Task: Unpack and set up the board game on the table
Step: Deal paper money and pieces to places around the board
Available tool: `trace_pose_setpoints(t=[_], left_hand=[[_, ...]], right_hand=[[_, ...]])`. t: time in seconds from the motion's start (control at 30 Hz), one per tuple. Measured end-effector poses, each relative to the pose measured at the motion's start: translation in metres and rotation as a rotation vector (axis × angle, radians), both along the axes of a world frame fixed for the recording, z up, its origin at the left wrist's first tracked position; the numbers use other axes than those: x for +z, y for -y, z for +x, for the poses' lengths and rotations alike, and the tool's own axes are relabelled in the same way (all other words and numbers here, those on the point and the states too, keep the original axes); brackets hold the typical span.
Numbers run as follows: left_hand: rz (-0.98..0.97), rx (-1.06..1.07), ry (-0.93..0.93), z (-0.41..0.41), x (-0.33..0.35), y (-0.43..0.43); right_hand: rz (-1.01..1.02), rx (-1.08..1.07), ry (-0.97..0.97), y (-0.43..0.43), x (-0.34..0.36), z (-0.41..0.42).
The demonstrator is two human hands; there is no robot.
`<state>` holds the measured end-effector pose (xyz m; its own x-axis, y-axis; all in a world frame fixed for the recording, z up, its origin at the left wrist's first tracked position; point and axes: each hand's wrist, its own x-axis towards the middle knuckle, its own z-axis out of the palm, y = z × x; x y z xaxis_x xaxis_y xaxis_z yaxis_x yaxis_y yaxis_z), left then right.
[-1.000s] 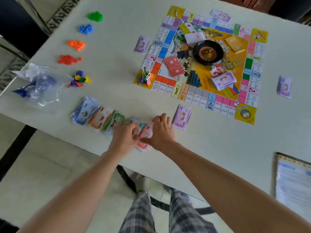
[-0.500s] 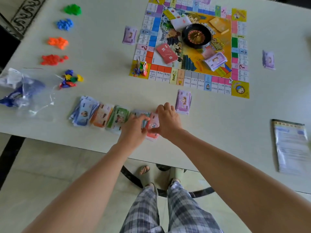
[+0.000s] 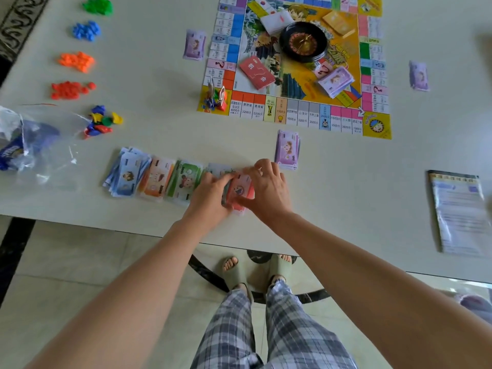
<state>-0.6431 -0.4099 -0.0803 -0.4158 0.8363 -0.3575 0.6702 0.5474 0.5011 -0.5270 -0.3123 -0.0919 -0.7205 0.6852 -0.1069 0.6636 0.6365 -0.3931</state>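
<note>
As left hand (image 3: 210, 194) & right hand (image 3: 270, 190) pinch it, pink bill stack (image 3: 241, 190) sits btwn them.

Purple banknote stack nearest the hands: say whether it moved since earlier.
No. The purple banknote stack still lies off the game board's near edge, below the same orange and grey squares; only the camera shifted.

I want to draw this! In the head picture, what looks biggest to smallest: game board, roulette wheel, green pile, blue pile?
Largest: game board.
Next: roulette wheel.
Last: green pile and blue pile look about alike, so I can't rank them.
</note>
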Motion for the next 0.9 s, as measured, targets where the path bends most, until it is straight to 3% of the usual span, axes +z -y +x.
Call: trace_pose_setpoints(t=[0.2,0.33,0.5,0.67,0.9], left_hand=[[0.003,-0.003,0.013,0.0,0.0,-0.001],[0.012,0.01,0.005,0.001,0.003,-0.002],[0.027,0.001,0.022,0.001,0.004,-0.001],[-0.008,-0.047,0.1,-0.005,0.008,-0.002],[-0.139,-0.228,-0.272,-0.002,0.01,-0.022]], right_hand=[[-0.044,-0.01,-0.013,0.004,-0.001,0.0],[-0.301,-0.076,-0.203,0.011,-0.002,-0.005],[-0.569,-0.257,-0.302,0.002,0.004,-0.005],[-0.656,-0.368,-0.28,-0.022,0.009,0.004],[-0.819,-0.447,-0.333,-0.038,0.018,0.021]])
